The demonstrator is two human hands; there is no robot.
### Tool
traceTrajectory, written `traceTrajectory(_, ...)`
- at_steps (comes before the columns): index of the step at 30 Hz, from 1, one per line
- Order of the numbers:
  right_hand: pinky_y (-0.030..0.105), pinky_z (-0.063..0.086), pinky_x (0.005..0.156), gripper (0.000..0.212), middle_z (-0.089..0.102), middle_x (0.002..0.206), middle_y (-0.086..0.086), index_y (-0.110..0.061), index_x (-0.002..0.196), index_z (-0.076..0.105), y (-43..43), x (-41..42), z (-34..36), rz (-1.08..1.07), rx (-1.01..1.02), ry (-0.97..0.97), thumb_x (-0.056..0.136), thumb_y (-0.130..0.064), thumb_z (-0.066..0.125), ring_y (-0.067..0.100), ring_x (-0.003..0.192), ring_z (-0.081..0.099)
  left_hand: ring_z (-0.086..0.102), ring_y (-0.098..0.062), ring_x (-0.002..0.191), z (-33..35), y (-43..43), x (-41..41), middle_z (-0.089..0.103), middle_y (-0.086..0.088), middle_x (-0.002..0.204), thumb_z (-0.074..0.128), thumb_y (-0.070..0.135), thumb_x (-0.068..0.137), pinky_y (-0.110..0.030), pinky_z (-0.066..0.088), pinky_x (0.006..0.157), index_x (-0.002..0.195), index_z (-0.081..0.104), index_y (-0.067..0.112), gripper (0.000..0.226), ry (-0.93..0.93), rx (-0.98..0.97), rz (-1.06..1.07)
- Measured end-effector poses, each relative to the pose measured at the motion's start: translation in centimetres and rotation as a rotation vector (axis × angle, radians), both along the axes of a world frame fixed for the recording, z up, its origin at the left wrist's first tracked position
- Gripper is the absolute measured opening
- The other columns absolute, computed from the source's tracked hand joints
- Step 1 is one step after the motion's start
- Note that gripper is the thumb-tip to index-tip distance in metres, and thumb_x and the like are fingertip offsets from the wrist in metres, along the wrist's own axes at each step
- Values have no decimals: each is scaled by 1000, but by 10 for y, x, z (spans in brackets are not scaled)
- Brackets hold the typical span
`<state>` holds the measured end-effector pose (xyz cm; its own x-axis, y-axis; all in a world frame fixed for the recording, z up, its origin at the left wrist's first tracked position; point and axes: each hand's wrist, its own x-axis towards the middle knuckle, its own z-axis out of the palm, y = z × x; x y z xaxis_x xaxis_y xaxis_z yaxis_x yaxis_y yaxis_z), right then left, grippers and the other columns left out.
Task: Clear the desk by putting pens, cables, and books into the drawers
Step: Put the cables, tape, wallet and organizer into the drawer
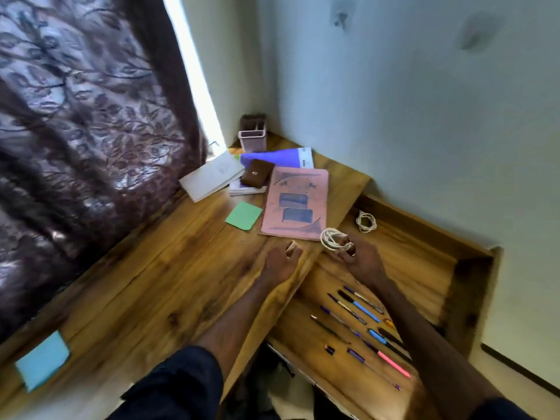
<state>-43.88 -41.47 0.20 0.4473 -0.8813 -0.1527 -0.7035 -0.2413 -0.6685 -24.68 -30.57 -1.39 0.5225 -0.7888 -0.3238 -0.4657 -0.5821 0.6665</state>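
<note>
Right hand: a coiled white cable [331, 239] is pinched in the right hand [362, 262], fingers curled round the loops, right at the rim of the open drawer [424, 253].
Left hand: the left hand [280, 262] is laid on the worktop [181, 268] edge beside the drawer. Something small and pale is glimpsed at its fingertips, but whether it is gripped cannot be told.
Key relation: bare drawer floor lies just below and to the right of the held cable. The right hand is the nearer one, so a short lowering is judged to be all the move calls for.
Second cable: another white coil [366, 221] is seen in the drawer's far end, just beyond the held one and apart from it.
Pens: the pens [360, 310] are spread on the drawer floor nearer the body, long axes slanted, a few partly covered by the right forearm.
Books left out: a pink book [295, 201] is lying just beyond both hands, long axis running away from the person, the left hand slightly nearer. Farther back a white notebook [210, 177] and a purple folder [272, 156] are seen.
Hard to make out: everything is softened by blur. The drawer's near end is cut off at the bottom, and the books stacked under a brown pouch [257, 173] cannot be counted.
</note>
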Motion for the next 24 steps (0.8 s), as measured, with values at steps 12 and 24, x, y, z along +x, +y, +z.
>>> traceTrajectory(12, 34, 51, 73, 14, 74, 105, 3, -23, 95, 65, -42, -158, -63, -286, 86, 107, 84, -20, 73, 23, 87, 67, 68, -23, 95, -50, -75, -113, 74, -7, 99, 61, 34, 93, -37, 53, 87, 98, 73, 12, 25, -27, 58, -290)
traceTrajectory(24, 33, 46, 71, 19, 72, 103, 9, -24, 103, 65, -94, -119, -124, -220, 160, 172, 85, -26, 68, 33, 96, 67, 57, -3, 76, -85, -103, -109, 65, 2, 92, 56, 34, 94, -9, 40, 66, 78, 58, 35, 16, -151, 91, -327)
